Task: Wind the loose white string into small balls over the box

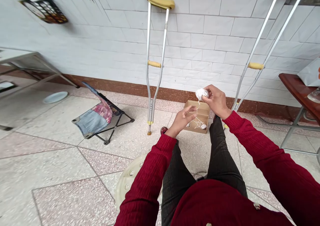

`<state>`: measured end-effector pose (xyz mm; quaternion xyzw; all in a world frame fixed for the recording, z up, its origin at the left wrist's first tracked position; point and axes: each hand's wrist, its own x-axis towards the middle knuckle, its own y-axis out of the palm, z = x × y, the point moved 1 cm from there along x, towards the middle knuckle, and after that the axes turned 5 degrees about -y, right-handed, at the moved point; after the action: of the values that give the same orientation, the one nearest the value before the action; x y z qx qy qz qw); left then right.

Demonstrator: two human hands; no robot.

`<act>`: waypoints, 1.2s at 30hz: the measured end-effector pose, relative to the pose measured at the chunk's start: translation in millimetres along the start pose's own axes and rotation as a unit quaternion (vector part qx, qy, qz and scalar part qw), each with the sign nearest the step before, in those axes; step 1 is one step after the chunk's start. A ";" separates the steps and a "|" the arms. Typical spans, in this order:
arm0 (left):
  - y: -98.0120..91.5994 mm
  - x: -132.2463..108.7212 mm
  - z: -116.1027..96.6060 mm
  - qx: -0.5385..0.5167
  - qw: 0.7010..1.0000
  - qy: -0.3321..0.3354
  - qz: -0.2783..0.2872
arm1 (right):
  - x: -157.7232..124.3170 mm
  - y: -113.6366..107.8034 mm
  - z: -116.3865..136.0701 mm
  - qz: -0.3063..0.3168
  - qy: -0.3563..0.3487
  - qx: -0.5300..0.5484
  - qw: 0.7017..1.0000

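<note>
My right hand is closed round a ball of white string, held up in front of the wall, with a short loose end hanging from it. Lower and to the left, my left hand has its thumb and fingers apart, and I see nothing held between them. Below both hands an open cardboard box stands on the floor between my feet. Inside lie loose loops of white string and a small white piece; my left hand hides part of the box.
A crutch leans on the tiled wall ahead, and another crutch stands to the right. Left are a folding chair, a pale dish and a table. A pale plastic stool is beside my legs. A red-brown table stands right.
</note>
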<state>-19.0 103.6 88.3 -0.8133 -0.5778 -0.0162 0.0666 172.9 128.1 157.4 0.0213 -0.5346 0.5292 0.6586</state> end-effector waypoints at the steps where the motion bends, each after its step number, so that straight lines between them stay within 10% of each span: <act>1: 2.9 -1.3 -3.1 -0.008 1.000 0.012 0.001 | -2.5 0.8 -1.4 0.004 -0.006 -0.011 1.000; 10: 28.2 11.5 -11.0 -0.052 0.991 0.017 -0.121 | -12.2 8.1 6.9 0.061 -0.067 -0.071 0.993; 24: -0.5 -5.0 -17.2 0.234 0.971 0.049 -0.011 | 13.0 5.0 -3.6 0.040 -0.029 -0.057 0.997; 36: 0.2 -24.1 26.6 0.159 0.986 0.004 0.054 | 43.6 -18.6 -18.1 -0.039 0.004 -0.033 0.999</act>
<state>-28.1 84.3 59.4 -0.8220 -0.5283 0.0766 0.1981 192.9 160.0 191.3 0.0188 -0.5478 0.4852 0.6813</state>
